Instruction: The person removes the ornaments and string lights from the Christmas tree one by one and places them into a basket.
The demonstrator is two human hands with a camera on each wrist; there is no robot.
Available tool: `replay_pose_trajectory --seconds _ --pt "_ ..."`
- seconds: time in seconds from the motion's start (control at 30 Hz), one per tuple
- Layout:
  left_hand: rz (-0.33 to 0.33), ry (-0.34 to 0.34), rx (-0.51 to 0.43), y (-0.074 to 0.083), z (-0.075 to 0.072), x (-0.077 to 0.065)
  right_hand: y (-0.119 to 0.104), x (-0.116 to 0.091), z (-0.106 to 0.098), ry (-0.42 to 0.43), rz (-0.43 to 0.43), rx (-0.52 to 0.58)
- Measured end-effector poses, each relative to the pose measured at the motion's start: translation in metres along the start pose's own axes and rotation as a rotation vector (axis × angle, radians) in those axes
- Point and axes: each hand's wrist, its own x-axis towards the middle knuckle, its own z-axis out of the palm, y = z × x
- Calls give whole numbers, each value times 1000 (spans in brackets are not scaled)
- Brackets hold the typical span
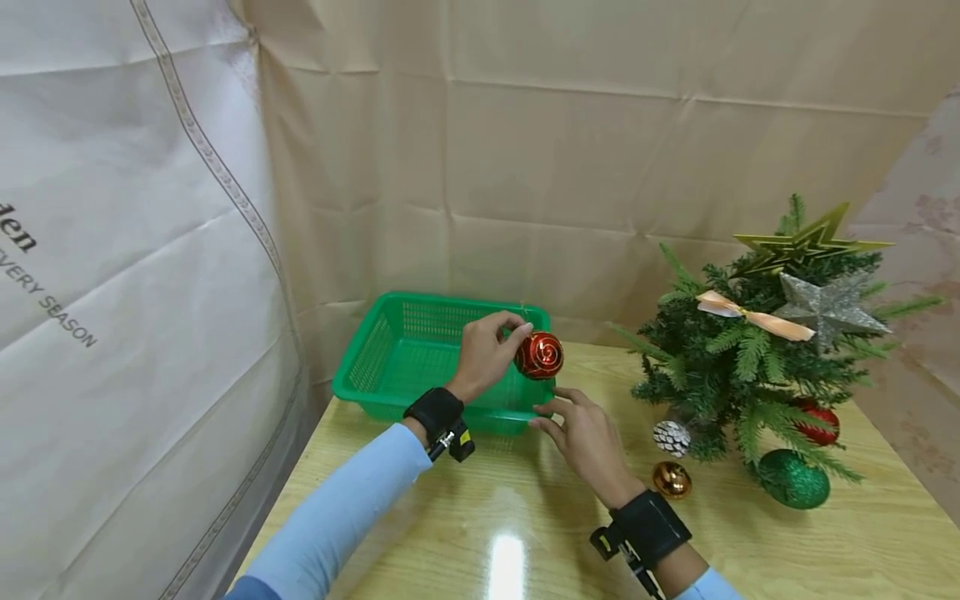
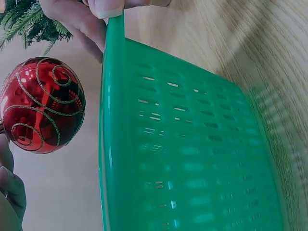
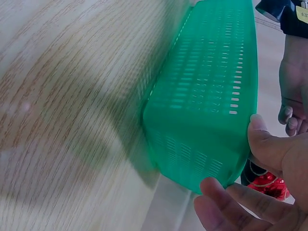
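Observation:
My left hand (image 1: 482,357) pinches a red Christmas ball (image 1: 539,356) with gold glitter swirls near its cap. The ball hangs over the right end of a green plastic basket (image 1: 427,358); in the left wrist view, the ball (image 2: 43,105) shows beyond the basket rim. With thumb and fingers, my right hand (image 1: 585,437) grips the basket's near right corner. Seen from the right wrist, the thumb lies on the rim and the fingers curl at the corner of the slotted wall (image 3: 197,115). Part of the ball is hidden there behind the right hand.
A small Christmas tree (image 1: 750,367) stands at the right, with a gold star (image 1: 806,246), a silver star (image 1: 828,310) and a peach bow (image 1: 753,317). Around its base are a pinecone (image 1: 671,438), a copper ball (image 1: 672,480), a green ball (image 1: 795,479) and another red ball (image 1: 819,423).

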Motion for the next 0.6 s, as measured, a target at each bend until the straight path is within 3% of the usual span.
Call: replay_pose_trajectory --seconds 0.23,0.6 --pt "-2 26 -11 -1 -4 -2 -1 0 0 1 -8 -5" --pt "-7 11 -18 -2 -12 -5 -3 -1 -1 -1 -1 -2"
